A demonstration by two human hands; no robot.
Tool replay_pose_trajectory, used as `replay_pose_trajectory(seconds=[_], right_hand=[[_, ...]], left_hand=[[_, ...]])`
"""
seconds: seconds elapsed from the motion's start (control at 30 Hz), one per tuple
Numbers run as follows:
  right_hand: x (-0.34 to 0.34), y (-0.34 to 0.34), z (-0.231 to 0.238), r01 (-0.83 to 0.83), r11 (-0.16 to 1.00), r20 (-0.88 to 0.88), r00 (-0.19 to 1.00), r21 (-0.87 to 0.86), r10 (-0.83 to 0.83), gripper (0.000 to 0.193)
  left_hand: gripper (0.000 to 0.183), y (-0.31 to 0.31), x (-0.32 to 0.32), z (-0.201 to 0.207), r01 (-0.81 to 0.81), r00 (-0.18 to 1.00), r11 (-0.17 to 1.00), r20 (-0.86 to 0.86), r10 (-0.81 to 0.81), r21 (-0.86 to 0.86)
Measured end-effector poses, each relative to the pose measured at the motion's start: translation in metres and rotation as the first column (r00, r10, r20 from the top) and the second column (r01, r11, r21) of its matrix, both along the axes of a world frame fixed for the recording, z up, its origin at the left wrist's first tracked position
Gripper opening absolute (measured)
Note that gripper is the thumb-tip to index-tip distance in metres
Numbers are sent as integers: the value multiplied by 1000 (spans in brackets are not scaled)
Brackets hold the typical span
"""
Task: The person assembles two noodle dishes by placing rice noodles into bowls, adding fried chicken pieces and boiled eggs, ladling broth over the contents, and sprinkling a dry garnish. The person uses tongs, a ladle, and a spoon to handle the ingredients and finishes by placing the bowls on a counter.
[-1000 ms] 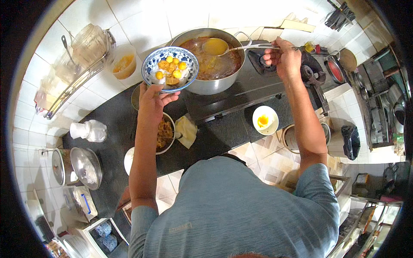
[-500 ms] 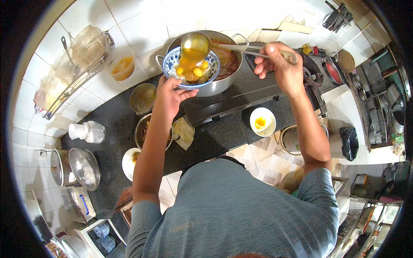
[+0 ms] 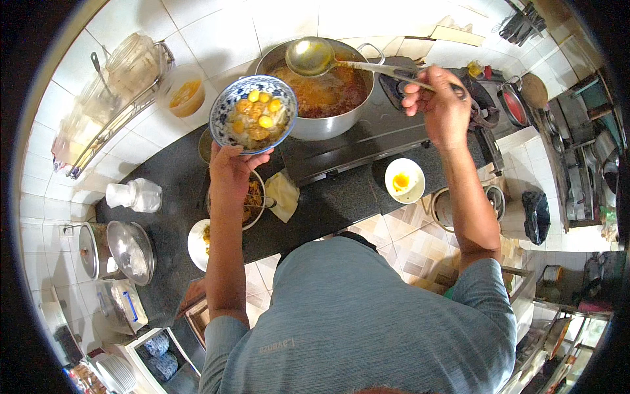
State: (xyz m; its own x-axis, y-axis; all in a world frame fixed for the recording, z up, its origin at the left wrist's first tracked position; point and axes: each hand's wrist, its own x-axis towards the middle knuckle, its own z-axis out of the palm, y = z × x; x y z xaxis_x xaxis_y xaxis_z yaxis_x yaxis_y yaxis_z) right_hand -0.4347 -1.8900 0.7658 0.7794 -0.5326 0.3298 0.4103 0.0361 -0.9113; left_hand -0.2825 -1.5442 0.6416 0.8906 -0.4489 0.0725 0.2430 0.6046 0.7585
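Note:
My left hand [image 3: 235, 164] grips a blue-and-white patterned bowl [image 3: 223, 108] by its near rim and underside. Small yellow balls, brownish pieces and some broth lie in the bowl, which is tilted a little. My right hand [image 3: 443, 108] is closed around the handle of a metal ladle [image 3: 311, 56]. The ladle's head hangs over a large metal pot [image 3: 326, 129] of reddish-brown soup, to the right of the bowl and apart from it. No solid food shows in the ladle's head.
The pot stands on a black stove [image 3: 315, 157]. A white bowl [image 3: 413, 194] with something yellow sits at the counter's front. A cream cloth [image 3: 283, 200] lies by a pot with food. Beside my left forearm is a white plate [image 3: 197, 244]. A wire rack [image 3: 115, 134] holds plastic containers on the wall.
The bowl has moved left and away from the pot. The ladle, which was pouring broth into the bowl, has swung back over the soup.

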Motion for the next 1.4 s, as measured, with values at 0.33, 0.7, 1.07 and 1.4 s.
replay_pose_trajectory(seconds=[0.33,0.7,1.07,1.4], right_hand=[[48,21,-87,-257,872,-334,935,-417,116,20],[46,-7,-15,60,998,-195,979,-10,-60,27],[17,27,43,-26,995,-100,995,-91,16,32],[-2,50,17,-216,893,-15,973,-394,229,30]], left_hand=[[65,22,7,-1,-34,999,999,-30,33,-7],[63,19,12,5,-52,999,996,8,52,76],[62,-36,25,22,71,993,996,-103,-65,51],[70,-9,-10,11,72,991,996,-113,-66,47]])
